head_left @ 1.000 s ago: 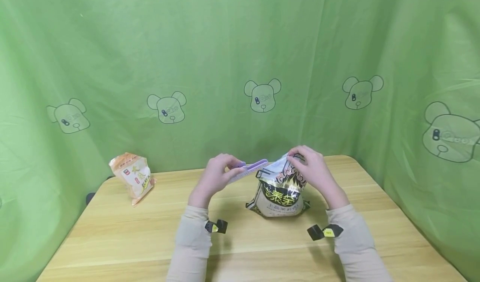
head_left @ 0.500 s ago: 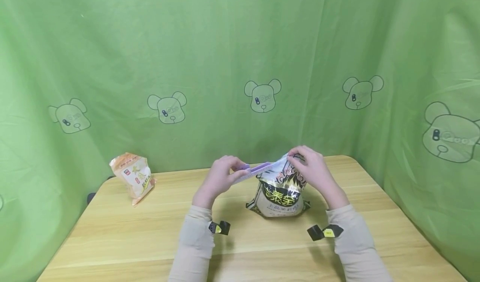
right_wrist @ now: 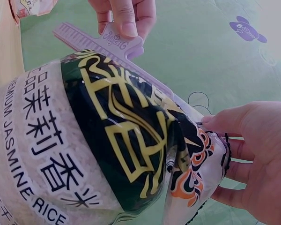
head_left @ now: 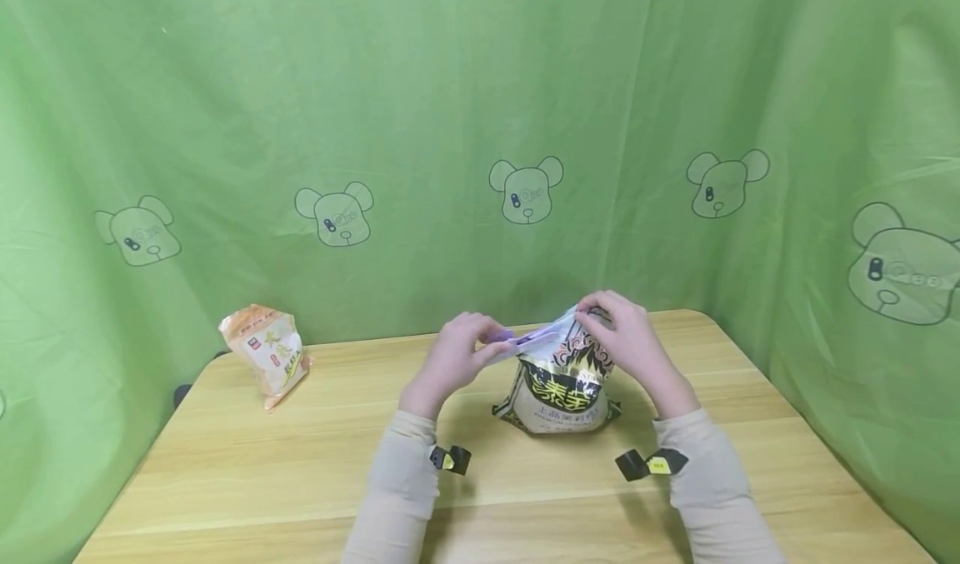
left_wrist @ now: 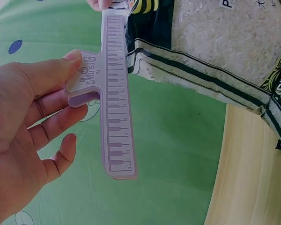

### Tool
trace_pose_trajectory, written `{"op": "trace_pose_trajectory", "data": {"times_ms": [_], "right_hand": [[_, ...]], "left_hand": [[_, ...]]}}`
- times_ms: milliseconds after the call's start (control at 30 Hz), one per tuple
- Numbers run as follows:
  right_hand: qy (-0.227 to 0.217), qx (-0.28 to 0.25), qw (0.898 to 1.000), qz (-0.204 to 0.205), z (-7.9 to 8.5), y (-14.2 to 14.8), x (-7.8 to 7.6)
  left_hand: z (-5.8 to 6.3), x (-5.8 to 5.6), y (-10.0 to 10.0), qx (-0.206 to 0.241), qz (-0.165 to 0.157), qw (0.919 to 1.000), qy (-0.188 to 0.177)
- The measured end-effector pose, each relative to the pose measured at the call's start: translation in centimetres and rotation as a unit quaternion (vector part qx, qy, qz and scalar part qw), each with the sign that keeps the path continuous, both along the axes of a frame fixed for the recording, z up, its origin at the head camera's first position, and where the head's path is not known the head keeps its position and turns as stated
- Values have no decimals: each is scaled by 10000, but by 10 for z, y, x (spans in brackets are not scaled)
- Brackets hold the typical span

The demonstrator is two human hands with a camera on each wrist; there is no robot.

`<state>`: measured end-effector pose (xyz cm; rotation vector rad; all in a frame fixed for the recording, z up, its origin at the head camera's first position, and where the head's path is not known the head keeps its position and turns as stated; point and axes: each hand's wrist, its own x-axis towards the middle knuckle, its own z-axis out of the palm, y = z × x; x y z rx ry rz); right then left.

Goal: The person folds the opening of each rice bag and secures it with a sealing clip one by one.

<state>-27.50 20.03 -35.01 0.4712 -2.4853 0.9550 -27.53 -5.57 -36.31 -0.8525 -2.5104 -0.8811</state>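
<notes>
A bag of jasmine rice (head_left: 558, 401) stands upright on the table, its top gathered and folded over. My right hand (head_left: 618, 331) pinches the folded top edge at the upper right, as the right wrist view shows. In my left hand (head_left: 461, 356) a lilac bag clip (left_wrist: 116, 93) with a piano-key ruler print is pinched by its grip tab between thumb and fingers. The clip's long bar lies along the bag's folded top. Whether its far end is around the plastic or only beside it, I cannot tell.
An orange and white food packet (head_left: 268, 356) leans at the table's back left corner. The wooden table (head_left: 262, 481) ends close to a green curtain (head_left: 420, 131) with bear-head prints.
My left hand has moved right with the clip, bringing the clip's bar onto the bag's folded top. The right hand keeps its pinch on the bag in the same place.
</notes>
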Motion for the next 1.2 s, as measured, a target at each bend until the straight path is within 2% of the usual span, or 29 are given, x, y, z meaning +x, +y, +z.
{"op": "trace_pose_trajectory", "data": {"times_ms": [400,667,933,1200], "right_hand": [[85,11,10000,-9,-1,1,0],[-93,-40,9999,-25,0,-2,1],[-65,-15,10000,7,1,-2,1],[-71,-51,10000,14,0,-1,1]], "left_hand": [[-4,-1,4,-28,67,10000,-11],[-5,-6,-3,114,-93,9977,-657],[-7,-10,-15,103,55,9953,-960],[-7,-12,-17,38,102,9917,-1281]]}}
